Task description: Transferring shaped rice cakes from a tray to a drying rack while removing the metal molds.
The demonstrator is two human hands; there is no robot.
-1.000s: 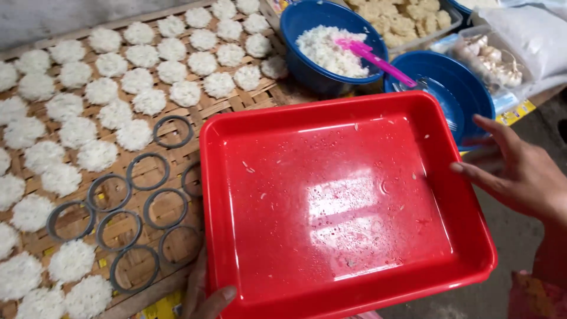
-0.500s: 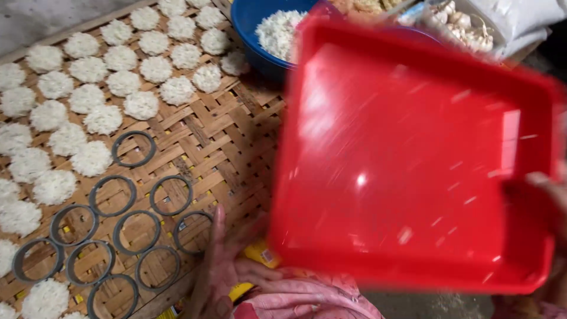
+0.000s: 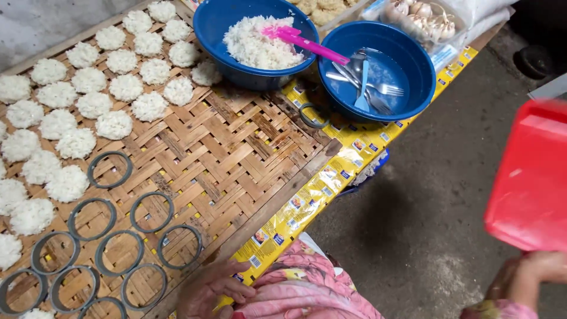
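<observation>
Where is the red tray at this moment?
In the head view the red tray is at the far right edge, off the woven mat and above the dark floor, held from below by the right hand.

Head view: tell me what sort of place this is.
Probably a home or small workshop making rice cakes by hand: a woven bamboo tray with white rice discs and metal ring moulds, beside a blue bowl of cooked rice, over a bare concrete floor.

The right hand holds a red tray out over the floor, well apart from the bench. The left hand rests on the bench edge near grey rings.
</observation>
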